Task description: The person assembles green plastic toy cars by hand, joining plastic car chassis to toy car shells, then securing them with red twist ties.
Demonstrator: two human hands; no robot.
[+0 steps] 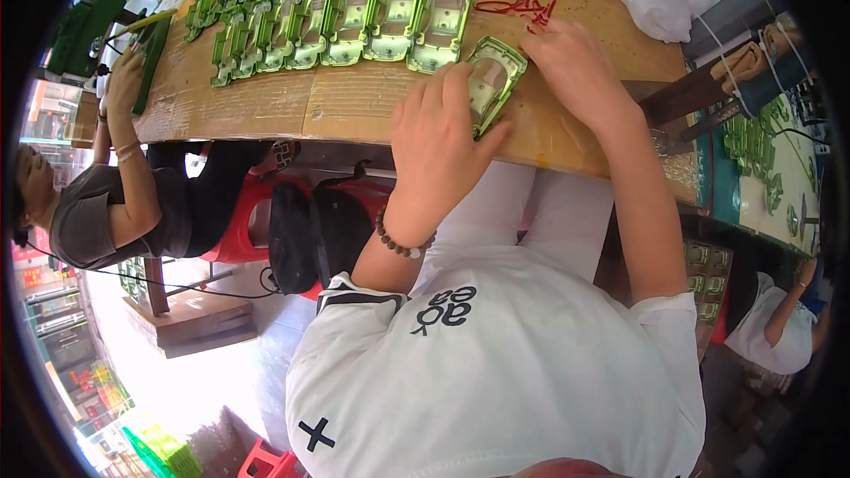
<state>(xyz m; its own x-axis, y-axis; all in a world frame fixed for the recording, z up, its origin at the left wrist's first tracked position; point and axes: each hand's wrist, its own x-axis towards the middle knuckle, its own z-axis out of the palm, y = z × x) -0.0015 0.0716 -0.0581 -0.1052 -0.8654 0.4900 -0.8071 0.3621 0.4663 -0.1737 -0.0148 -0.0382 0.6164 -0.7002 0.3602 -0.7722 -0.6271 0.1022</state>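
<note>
A green plastic housing [492, 80] with an open oval middle lies tilted near the front edge of the table. My left hand [438, 137] grips it, fingers along its left side and thumb by its lower end. Just beyond the housing, to the right, is a small tangle of thin red wires [509, 5]. My right hand [571, 57] reaches over the table with its fingertips pinched together on the near end of these wires. How many strands are between the fingertips I cannot make out.
Rows of similar green housings [354, 18] cover the table's far left. White plastic bags [657, 7] sit at the far right, near tools hung on cords [739, 71]. A co-worker [124, 204] works at the left; another person [779, 319] is at the right. A black bag [305, 235] hangs on a red chair.
</note>
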